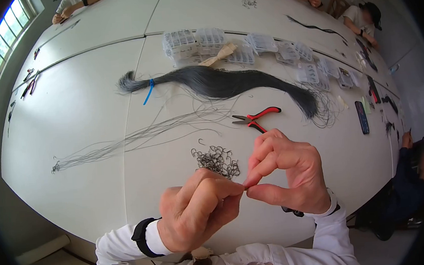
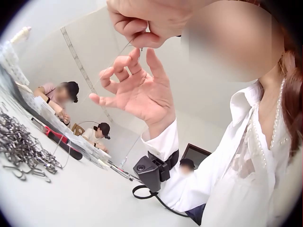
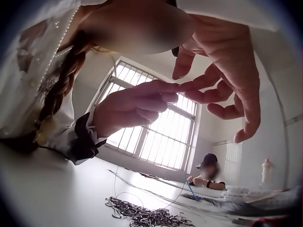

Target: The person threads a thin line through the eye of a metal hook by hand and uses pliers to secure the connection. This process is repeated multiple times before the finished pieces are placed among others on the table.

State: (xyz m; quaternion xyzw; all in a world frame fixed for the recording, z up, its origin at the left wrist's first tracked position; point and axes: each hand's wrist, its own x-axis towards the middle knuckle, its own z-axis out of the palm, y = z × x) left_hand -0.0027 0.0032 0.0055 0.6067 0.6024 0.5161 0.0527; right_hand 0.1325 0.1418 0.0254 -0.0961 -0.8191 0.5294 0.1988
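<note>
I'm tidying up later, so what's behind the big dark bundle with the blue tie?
Just behind the dark bundle are clear plastic boxes and a tan, cloth-like piece. Anything directly under the bundle is covered and cannot be seen.

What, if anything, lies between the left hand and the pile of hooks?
Nothing solid shows in the way: the left hand is raised near the pile of hooks, with only a thin strand trailing from it.
</note>
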